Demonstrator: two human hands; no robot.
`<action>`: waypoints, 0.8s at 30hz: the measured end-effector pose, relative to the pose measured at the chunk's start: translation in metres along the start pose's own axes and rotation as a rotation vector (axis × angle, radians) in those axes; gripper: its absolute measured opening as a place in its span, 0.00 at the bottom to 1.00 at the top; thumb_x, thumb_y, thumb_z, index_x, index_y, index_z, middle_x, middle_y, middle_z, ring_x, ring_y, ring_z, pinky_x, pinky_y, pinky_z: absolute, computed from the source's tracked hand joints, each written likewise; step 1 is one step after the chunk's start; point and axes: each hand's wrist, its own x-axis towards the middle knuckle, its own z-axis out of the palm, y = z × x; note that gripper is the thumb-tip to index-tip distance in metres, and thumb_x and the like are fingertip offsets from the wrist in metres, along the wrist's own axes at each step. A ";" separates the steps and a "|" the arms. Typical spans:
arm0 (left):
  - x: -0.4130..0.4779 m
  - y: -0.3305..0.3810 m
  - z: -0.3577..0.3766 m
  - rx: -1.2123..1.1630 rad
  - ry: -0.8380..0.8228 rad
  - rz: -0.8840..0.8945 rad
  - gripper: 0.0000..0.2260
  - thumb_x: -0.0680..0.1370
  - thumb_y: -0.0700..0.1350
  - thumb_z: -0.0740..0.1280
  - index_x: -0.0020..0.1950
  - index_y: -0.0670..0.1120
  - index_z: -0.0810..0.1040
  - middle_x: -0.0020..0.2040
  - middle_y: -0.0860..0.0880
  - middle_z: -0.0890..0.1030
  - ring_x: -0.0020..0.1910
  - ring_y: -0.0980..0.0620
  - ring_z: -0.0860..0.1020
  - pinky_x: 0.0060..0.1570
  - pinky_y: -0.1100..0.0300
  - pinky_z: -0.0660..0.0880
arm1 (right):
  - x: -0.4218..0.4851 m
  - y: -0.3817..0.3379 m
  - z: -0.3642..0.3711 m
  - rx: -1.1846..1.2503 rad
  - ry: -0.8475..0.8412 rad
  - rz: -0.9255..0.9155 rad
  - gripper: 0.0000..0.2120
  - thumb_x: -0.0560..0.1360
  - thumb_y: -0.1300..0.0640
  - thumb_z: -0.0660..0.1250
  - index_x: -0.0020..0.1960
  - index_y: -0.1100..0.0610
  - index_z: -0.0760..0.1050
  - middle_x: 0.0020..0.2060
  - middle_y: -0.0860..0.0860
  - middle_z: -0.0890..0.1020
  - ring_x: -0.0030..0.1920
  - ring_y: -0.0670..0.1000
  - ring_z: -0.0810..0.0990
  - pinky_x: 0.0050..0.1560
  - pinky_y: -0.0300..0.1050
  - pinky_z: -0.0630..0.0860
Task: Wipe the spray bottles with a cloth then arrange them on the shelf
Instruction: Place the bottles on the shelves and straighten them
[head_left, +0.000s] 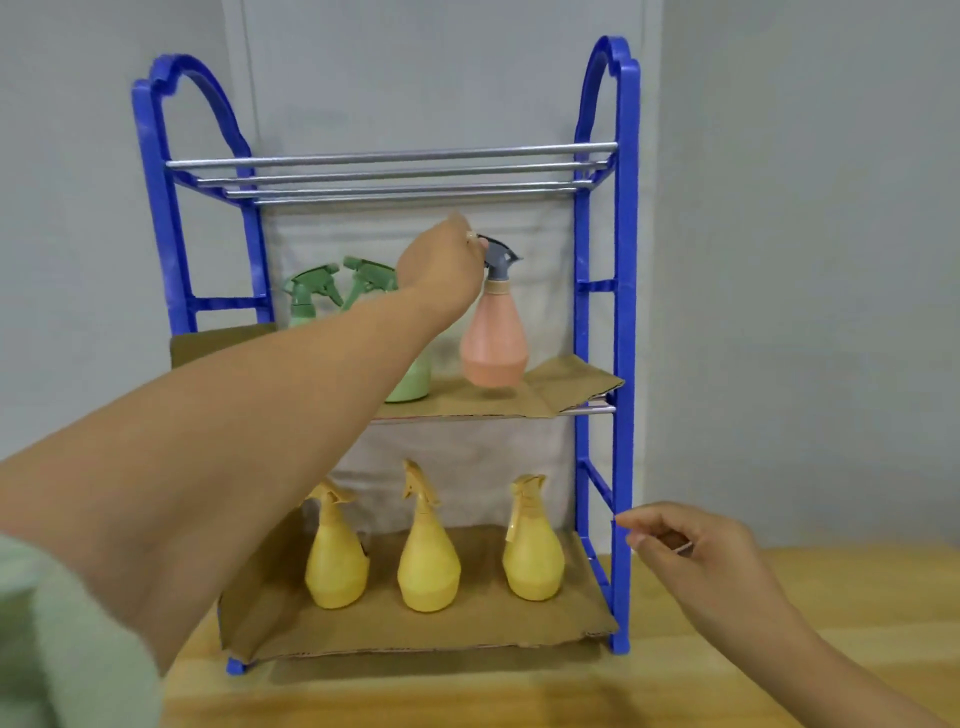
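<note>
A blue shelf (621, 364) stands on a wooden tabletop (779, 649), its tiers lined with cardboard, likely so bottles do not slip between the rails. Three yellow spray bottles (428, 566) line the bottom tier; two green spray bottles (306, 296) share the middle tier. The left hand (441, 270) pinches the grey trigger head of a pink spray bottle (493, 343), apparently setting it down there. The right hand (691, 551) hovers empty, fingers (631, 519) loosely curled.

Head camera faces the shelf (621, 312) closely (looking slightly downward).
</note>
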 end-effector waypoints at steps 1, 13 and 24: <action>0.004 0.002 0.008 0.001 -0.026 -0.002 0.10 0.80 0.46 0.55 0.52 0.43 0.73 0.50 0.43 0.80 0.47 0.42 0.75 0.39 0.56 0.64 | 0.004 0.004 0.000 0.002 -0.001 0.007 0.14 0.74 0.61 0.68 0.40 0.40 0.79 0.36 0.35 0.81 0.39 0.38 0.78 0.39 0.34 0.72; 0.014 -0.004 0.028 -0.170 -0.261 -0.099 0.02 0.79 0.40 0.56 0.51 0.44 0.63 0.43 0.42 0.75 0.46 0.42 0.75 0.39 0.53 0.70 | 0.008 0.020 0.018 0.044 -0.021 0.039 0.13 0.73 0.61 0.68 0.40 0.42 0.80 0.35 0.39 0.82 0.35 0.42 0.78 0.35 0.29 0.73; -0.096 -0.052 -0.064 -0.061 -0.119 0.092 0.19 0.79 0.47 0.58 0.70 0.48 0.63 0.46 0.53 0.79 0.43 0.49 0.78 0.45 0.51 0.75 | -0.001 -0.019 0.063 0.035 -0.142 -0.037 0.12 0.74 0.60 0.68 0.42 0.41 0.80 0.37 0.37 0.82 0.38 0.40 0.77 0.38 0.31 0.73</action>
